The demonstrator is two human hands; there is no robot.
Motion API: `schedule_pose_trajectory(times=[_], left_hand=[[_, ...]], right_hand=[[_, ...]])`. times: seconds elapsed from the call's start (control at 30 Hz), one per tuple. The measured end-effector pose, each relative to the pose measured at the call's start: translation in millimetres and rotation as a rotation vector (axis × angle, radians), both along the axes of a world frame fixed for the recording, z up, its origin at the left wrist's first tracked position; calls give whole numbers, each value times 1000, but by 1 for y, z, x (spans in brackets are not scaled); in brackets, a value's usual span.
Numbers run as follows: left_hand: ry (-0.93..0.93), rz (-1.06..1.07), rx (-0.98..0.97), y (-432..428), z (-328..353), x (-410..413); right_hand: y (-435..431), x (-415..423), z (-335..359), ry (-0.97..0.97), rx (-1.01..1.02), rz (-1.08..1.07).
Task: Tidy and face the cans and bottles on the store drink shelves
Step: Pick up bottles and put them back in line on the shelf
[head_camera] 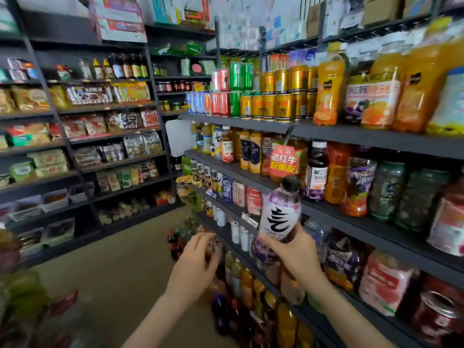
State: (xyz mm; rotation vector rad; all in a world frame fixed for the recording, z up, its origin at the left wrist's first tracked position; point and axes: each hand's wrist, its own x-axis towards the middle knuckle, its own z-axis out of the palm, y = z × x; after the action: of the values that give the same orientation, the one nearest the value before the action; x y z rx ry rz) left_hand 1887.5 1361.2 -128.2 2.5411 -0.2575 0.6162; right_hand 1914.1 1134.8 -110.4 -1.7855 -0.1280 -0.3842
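My right hand [296, 254] grips a purple-labelled drink bottle [278, 217] with a black cap, held upright in front of the dark drink shelves [351, 217]. Its label with a large black character faces me. My left hand [198, 262] hovers to the left of the bottle with fingers loosely curled, holding nothing that I can see. Gold, green and red cans [271, 96] are stacked in two tiers on the upper shelf. Juice and tea bottles [334, 172] line the shelf below.
Snack shelves [82, 136] run along the left wall. Orange juice bottles [329, 86] stand at the upper right. Dark soda bottles [238, 312] sit on the lowest shelf by the tan floor [120, 259]. A red promotional tag [283, 162] hangs from a shelf edge.
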Motion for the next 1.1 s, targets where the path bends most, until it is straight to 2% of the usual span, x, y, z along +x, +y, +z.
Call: schedule_pose_trajectory(times=[0.23, 0.53, 0.77, 0.87, 1.1], left_hand=[[4, -8, 38, 117, -2, 102], [-5, -145, -10, 165, -19, 272], [-51, -341, 44, 183, -18, 408], [-95, -390, 26, 189, -17, 456], [-140, -561, 13, 201, -17, 578]], right_hand=[[116, 105, -11, 30, 75, -61], [199, 269, -23, -20, 92, -152], [229, 400, -5, -102, 126, -413], [230, 431, -7, -123, 177, -489], [239, 486, -22, -85, 137, -656]])
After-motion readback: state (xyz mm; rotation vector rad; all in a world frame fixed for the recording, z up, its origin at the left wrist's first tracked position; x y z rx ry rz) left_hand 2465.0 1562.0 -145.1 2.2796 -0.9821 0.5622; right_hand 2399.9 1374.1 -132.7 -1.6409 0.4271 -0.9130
